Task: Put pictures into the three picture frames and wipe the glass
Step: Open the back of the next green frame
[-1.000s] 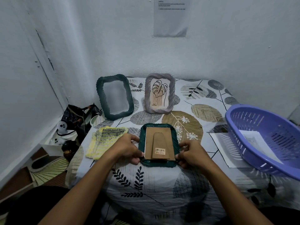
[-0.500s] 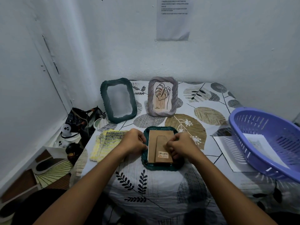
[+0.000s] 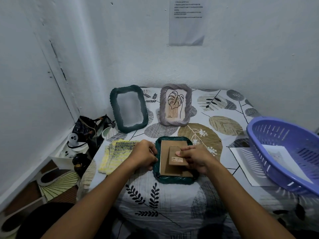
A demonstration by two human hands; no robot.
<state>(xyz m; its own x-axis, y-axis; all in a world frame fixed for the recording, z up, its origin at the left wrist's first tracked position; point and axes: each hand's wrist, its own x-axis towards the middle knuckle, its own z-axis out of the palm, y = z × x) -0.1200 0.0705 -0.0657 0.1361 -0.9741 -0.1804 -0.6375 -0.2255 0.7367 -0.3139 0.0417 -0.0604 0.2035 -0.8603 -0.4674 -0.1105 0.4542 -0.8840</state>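
I see my left hand [image 3: 144,155] curled on the left rim of the dark green wavy-edged picture frame [image 3: 172,179], lying face down on the leaf-print table [image 3: 155,200]. My right hand [image 3: 195,158] pinches its brown cardboard backing stand [image 3: 176,155], thumb on top.

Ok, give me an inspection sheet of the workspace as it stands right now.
Surface: leaf-print cloth covers the table.
Job's things: green frame lies face down, brown backing board up; empty green frame and grey frame with a leaf picture stand behind; yellow cloth at left; printed sheets in and under the purple basket.
Clutter: bag and small items off the table's left edge.
Hands: left hand grips the frame's left edge; right hand pinches the board's stand.
Cables: nothing seen.
Surroundings: white walls, posted paper.
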